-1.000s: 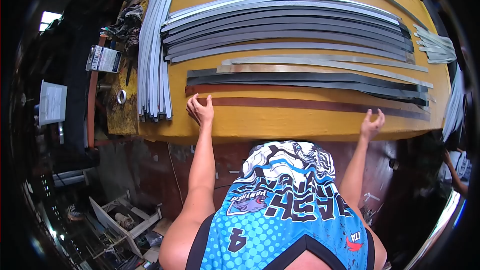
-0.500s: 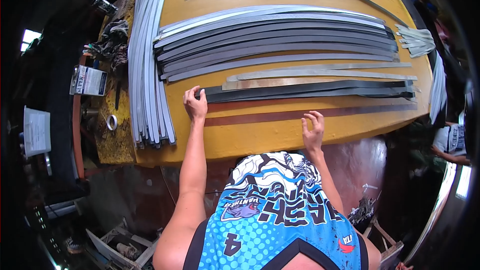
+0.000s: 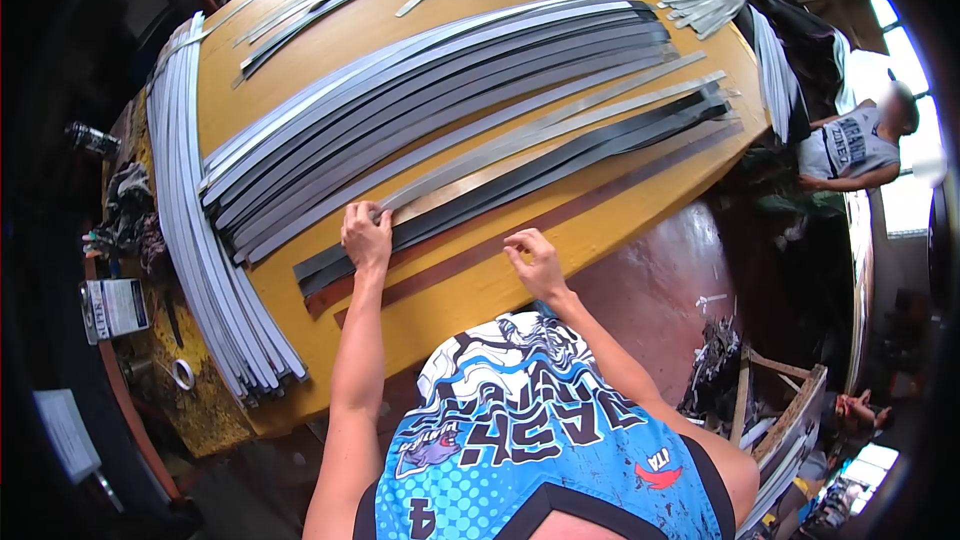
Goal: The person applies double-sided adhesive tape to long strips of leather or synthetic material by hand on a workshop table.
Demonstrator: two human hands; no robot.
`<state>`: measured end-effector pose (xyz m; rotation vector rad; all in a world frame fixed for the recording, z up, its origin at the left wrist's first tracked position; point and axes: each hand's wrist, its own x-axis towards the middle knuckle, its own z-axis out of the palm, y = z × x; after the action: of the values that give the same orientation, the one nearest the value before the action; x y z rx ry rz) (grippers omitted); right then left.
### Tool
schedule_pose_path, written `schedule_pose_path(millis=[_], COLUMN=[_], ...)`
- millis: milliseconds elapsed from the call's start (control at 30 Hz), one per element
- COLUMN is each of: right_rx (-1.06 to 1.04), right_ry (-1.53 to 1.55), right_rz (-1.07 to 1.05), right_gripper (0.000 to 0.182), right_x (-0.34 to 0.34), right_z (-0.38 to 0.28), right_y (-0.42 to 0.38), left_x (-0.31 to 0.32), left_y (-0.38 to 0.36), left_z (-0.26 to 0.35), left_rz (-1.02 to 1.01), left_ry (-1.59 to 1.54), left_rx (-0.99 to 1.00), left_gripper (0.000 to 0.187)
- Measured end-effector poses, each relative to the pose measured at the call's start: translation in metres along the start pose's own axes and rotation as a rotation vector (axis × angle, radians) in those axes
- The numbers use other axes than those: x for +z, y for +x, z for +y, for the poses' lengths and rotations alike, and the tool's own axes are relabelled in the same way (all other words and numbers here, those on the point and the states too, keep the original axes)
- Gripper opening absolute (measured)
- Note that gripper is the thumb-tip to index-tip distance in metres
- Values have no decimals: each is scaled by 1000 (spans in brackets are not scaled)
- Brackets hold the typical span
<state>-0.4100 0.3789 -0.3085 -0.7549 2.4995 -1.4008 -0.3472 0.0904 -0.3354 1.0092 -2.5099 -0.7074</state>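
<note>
My left hand (image 3: pixel 367 237) is closed at the near-left end of a pale grey strip (image 3: pixel 470 162), fingertips pinched on it. Just below, a stack of black strips (image 3: pixel 520 185) lies along the yellow table (image 3: pixel 440 315), its left end beside my wrist. My right hand (image 3: pixel 537 262) hovers over the near part of the table with loosely curled fingers and nothing visible in them. A reddish-brown strip (image 3: pixel 460 268) runs close by its fingertips.
A wide row of grey strips (image 3: pixel 430 100) lies beyond my hands. Long pale strips (image 3: pixel 195 190) cross the table's left side, near a tape roll (image 3: pixel 183 374) and a white container (image 3: pixel 115 310). A bundle of strips (image 3: pixel 705 2) sits far right. Another person (image 3: pixel 855 145) is at right.
My view has turned, so the table appears tilted. My left hand has moved from the black strips' end to the pale grey strip. My right hand remains over the near table edge.
</note>
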Motion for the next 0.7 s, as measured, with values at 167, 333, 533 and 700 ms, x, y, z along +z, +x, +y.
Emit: schedule_pose_path(millis=[167,333,533,700], right_rx=[215,667,599,413], right_ry=[239,1640,1831,1716], right_rz=[-175,-226,359,420], right_gripper=[26,68,23,12], right_x=[19,17,-73,-200], right_z=[-7,-26,37,135], right_y=[29,109,217,275], left_x=[-17,-103,-146,-203], left_y=[20,18,-12,-56], left_z=[13,117,109,29], left_rz=[-254,-397,-261,72], left_ry=[-518,-954,-1129,-1391], left_rx=[-114,-89,-111,-154], left_gripper=[17,20,9,18])
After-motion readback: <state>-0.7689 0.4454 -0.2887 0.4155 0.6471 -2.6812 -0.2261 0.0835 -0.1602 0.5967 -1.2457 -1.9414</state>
